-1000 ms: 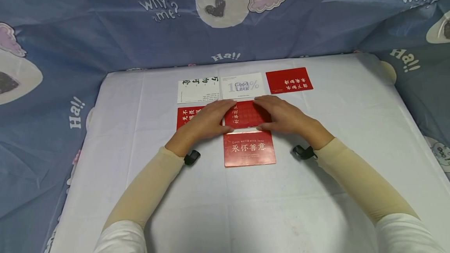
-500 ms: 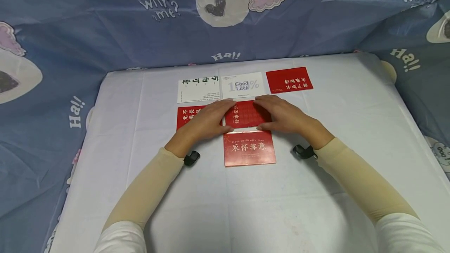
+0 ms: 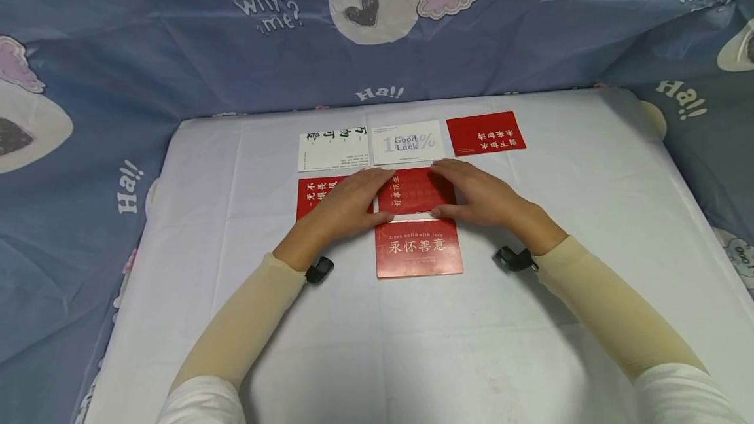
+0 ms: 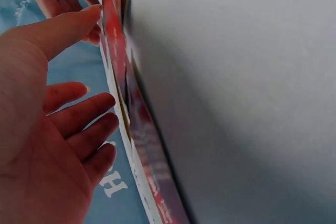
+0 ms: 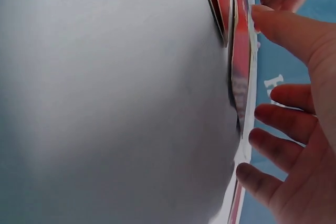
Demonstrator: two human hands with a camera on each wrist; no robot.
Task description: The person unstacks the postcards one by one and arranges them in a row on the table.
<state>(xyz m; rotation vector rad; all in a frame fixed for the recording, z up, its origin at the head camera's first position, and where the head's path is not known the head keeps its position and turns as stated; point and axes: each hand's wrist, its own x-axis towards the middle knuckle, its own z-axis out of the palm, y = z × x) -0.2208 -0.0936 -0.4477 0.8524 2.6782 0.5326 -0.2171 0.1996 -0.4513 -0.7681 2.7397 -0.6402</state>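
A red card [image 3: 415,192] with white characters lies flat in the middle of the head view. My left hand [image 3: 344,207] is at its left end, thumb and fingers spread, and covers part of another red card [image 3: 315,192]. At the right end of the middle card is my right hand [image 3: 485,195], its index finger and thumb at the card's far and near corners. In the left wrist view, the left hand's fingers [image 4: 89,124] are relaxed and apart. The right wrist view shows the right hand's fingers [image 5: 283,119] loosely bent, holding nothing.
Just in front lies a glossy red card [image 3: 419,248]. Behind are a white card [image 3: 334,151] with green characters, a white "Good Luck" card [image 3: 408,142] and a slightly turned red card [image 3: 485,134]. A white cloth [image 3: 436,345] covers the table; a blue patterned sheet [image 3: 235,57] surrounds it.
My right hand and wrist have shifted slightly to the right. The left hand stays nearly still, and the cards keep their places.
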